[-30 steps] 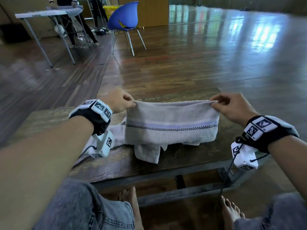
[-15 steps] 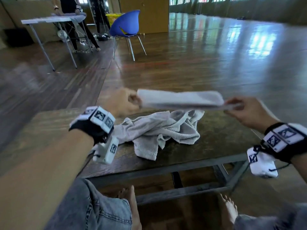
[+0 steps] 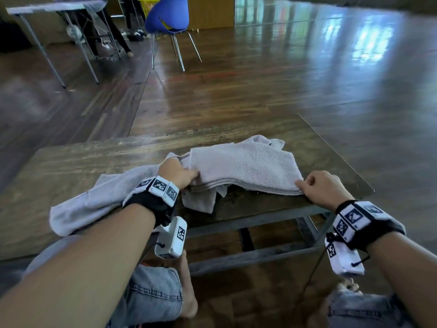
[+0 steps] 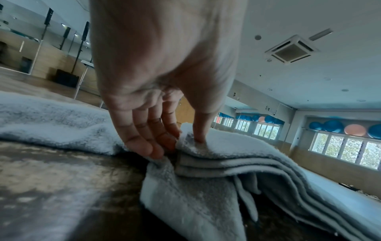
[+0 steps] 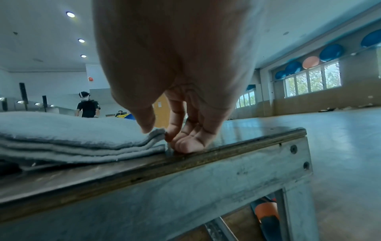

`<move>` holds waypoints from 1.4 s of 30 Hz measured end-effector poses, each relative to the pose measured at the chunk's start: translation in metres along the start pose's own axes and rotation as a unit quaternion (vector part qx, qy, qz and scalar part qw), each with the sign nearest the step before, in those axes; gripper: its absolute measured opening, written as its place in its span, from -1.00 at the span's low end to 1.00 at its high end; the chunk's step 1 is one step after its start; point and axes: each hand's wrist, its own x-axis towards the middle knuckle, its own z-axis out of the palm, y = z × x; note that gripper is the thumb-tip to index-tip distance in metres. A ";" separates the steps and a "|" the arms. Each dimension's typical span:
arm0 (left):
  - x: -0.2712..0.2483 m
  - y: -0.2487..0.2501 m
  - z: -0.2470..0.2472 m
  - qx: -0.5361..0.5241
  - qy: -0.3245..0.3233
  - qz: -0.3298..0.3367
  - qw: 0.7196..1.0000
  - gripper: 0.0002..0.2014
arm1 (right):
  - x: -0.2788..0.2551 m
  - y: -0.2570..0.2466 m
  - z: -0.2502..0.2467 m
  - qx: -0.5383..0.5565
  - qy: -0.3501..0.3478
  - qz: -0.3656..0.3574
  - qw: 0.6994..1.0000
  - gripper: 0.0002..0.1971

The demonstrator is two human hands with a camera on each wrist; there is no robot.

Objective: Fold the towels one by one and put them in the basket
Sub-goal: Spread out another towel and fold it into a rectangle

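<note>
A pale grey folded towel (image 3: 246, 165) lies on the low wooden table (image 3: 71, 166), partly over a crumpled loose towel (image 3: 99, 197) that trails left. My left hand (image 3: 179, 172) pinches the folded towel's near left corner (image 4: 191, 146), thumb on top and fingers below. At the near right corner (image 5: 152, 135), my right hand (image 3: 316, 185) pinches the towel's edge between thumb and forefinger, its other fingertips (image 5: 185, 143) on the table top. The stacked layers (image 5: 82, 146) show from the side. No basket is in view.
The table's right edge (image 3: 335, 157) is close to my right hand, its metal frame (image 5: 226, 179) below. A blue chair (image 3: 170, 17) and a grey folding table (image 3: 47, 10) with a person beside it stand on the wooden floor far behind. My knees and bare feet are under the table.
The towel hung stretched between both hands, was swung up flat in the air, and now lies folded on the table over the loose towel. Both hands came down towards the table's near edge.
</note>
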 end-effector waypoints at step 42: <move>0.023 0.051 0.101 0.174 -0.035 0.278 0.944 -0.42 | 0.038 -0.067 0.077 -0.085 -0.106 -0.202 0.970 -0.36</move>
